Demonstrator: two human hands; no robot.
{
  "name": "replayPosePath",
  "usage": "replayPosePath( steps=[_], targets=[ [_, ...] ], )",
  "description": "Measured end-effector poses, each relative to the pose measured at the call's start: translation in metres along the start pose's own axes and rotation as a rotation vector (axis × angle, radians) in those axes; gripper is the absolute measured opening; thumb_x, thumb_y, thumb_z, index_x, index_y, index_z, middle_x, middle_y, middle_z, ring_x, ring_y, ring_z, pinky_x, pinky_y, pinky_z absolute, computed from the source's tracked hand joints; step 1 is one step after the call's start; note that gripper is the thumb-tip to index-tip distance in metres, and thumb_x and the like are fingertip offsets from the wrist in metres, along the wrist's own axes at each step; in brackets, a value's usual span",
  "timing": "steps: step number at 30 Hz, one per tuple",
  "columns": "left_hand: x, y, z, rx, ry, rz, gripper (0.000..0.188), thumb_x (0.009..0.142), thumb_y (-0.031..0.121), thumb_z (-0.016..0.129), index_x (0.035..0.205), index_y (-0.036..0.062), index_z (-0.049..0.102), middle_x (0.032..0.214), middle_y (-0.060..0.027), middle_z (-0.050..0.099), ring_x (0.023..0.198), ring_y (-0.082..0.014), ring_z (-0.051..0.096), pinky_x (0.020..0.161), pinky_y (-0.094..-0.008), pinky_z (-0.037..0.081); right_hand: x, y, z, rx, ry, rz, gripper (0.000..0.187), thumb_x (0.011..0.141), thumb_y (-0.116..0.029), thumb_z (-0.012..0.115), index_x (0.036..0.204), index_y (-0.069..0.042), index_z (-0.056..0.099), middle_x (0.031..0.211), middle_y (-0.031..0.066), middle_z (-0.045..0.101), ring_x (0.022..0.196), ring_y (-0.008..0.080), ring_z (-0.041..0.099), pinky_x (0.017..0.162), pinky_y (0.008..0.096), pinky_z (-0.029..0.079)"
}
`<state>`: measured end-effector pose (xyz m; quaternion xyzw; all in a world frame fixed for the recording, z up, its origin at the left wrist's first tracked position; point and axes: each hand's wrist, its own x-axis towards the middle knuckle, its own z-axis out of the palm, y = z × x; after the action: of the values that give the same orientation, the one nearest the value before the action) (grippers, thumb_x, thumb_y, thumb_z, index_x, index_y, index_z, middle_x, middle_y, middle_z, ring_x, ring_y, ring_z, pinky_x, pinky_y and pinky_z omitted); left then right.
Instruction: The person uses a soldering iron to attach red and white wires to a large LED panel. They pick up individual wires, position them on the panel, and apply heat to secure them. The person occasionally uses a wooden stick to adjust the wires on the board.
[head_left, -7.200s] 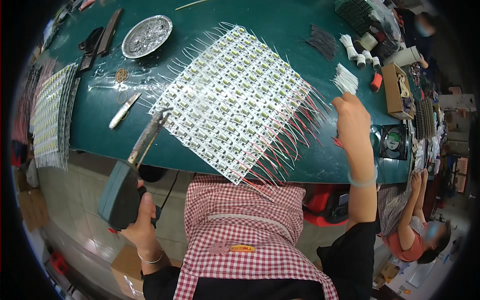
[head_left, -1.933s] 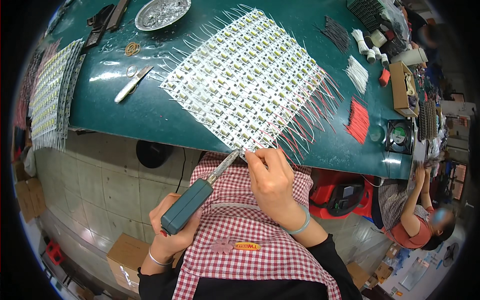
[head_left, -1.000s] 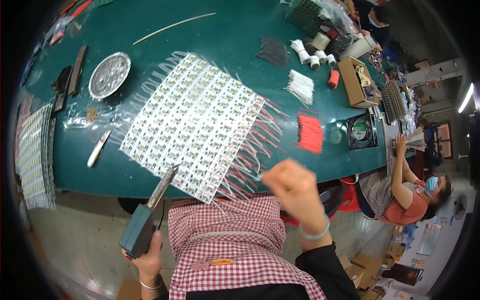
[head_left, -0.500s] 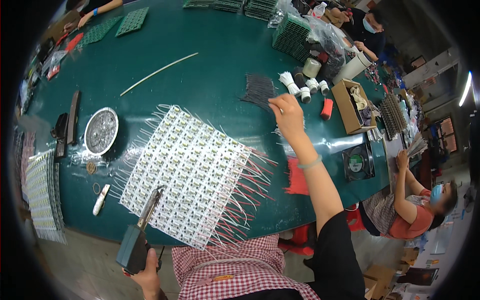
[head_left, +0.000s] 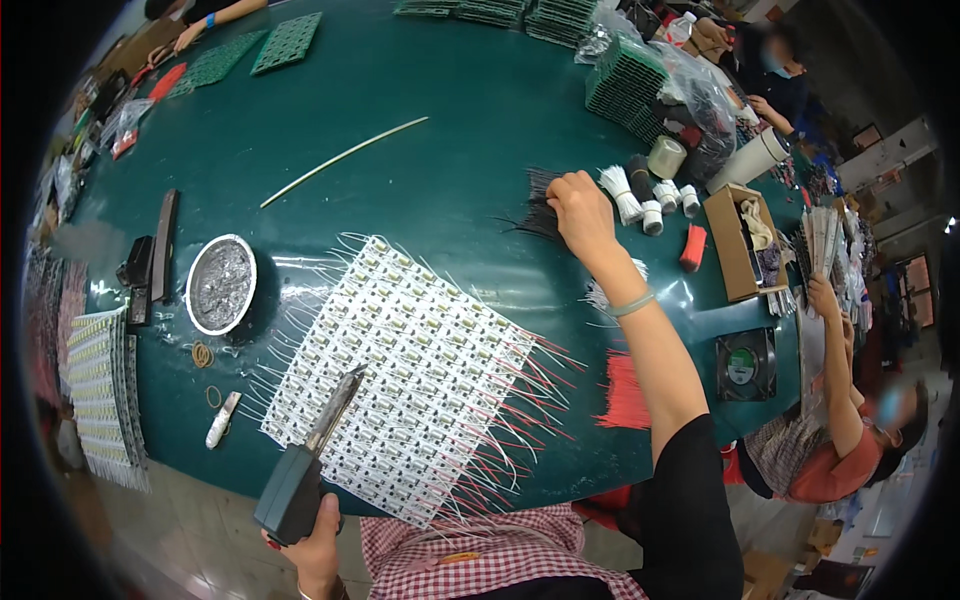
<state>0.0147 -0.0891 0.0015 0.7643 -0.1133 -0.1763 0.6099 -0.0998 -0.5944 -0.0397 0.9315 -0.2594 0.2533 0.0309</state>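
My left hand (head_left: 318,545) grips a soldering gun (head_left: 290,495) with a dark grey-green body. Its long metal tip points up over a white panel of small circuit boards (head_left: 400,370); I cannot tell whether it touches them. Thin white wires fringe the panel's upper left side, and red and white wires (head_left: 510,420) its right side. Farther right, my right hand (head_left: 583,215) is closed in a pinch at the pile of short black wires (head_left: 540,200), covering part of it. The fingertips are partly hidden among the wires.
Left of the panel stand a round metal-lined bowl (head_left: 221,285) and a stack of board panels (head_left: 100,390). Red wires (head_left: 625,392), a black fan (head_left: 746,365), a cardboard box (head_left: 735,250) and wire bundles (head_left: 622,192) lie right. Co-workers sit around the table.
My right hand has moved further over the black wires. The soldering gun's tip has shifted slightly up across the panel. The whole view has moved, and the co-worker at right has raised some strips.
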Motion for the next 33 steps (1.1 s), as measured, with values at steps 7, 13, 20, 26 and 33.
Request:
replayPosePath(
  steps=[7,13,20,26,33],
  targets=[
    [0.009,0.004,-0.003,0.095,-0.034,0.08,0.034,0.078,-0.003,0.077,0.11,-0.0053,0.067,0.08,-0.0064,0.067,0.058,-0.0095,0.058,0.05,-0.0241,0.045,0.001,0.008,-0.003,0.086,0.0,-0.028,0.011,0.08,0.0,0.072,0.09,-0.004,0.067,0.088,0.0108,0.063,0.09,0.0305,0.061,0.077,0.0418,0.052],
    [0.016,0.041,0.018,-0.066,0.074,0.08,0.035,0.076,-0.009,0.07,0.111,-0.0058,0.066,0.089,-0.0097,0.068,0.053,-0.009,0.054,0.045,-0.022,0.042,0.001,0.008,-0.006,0.114,0.024,0.024,0.011,0.08,0.0,0.072,0.09,-0.005,0.072,0.089,0.0096,0.063,0.091,0.0289,0.062,0.077,0.0413,0.053],
    [0.036,0.055,-0.015,0.06,0.001,0.176,0.043,0.073,-0.002,0.076,0.115,-0.0058,0.065,0.094,-0.011,0.069,0.053,-0.0098,0.055,0.043,-0.0216,0.041,-0.001,0.013,-0.012,0.022,-0.04,0.041,0.007,0.082,-0.004,0.07,0.087,-0.008,0.071,0.086,0.0089,0.064,0.09,0.0282,0.065,0.076,0.0407,0.053],
    [0.043,0.127,-0.026,0.052,0.033,0.057,0.053,0.072,0.0,0.081,0.121,-0.0046,0.064,0.1,-0.0103,0.07,0.073,-0.0148,0.062,0.064,-0.0275,0.05,0.012,-0.013,-0.062,-0.21,-0.163,-0.144,0.012,0.074,-0.004,0.069,0.085,-0.008,0.069,0.083,0.0089,0.064,0.086,0.0277,0.065,0.072,0.0392,0.054],
    [0.031,0.113,0.021,-0.185,0.036,0.104,0.051,0.071,-0.004,0.071,0.121,-0.0077,0.061,0.1,-0.0162,0.069,0.053,-0.0118,0.054,0.044,-0.0231,0.039,0.015,-0.098,-0.077,-0.517,-0.589,-0.338,0.012,0.074,-0.011,0.073,0.085,-0.01,0.078,0.088,0.0063,0.071,0.09,0.0235,0.066,0.064,0.038,0.054]
  ],
)
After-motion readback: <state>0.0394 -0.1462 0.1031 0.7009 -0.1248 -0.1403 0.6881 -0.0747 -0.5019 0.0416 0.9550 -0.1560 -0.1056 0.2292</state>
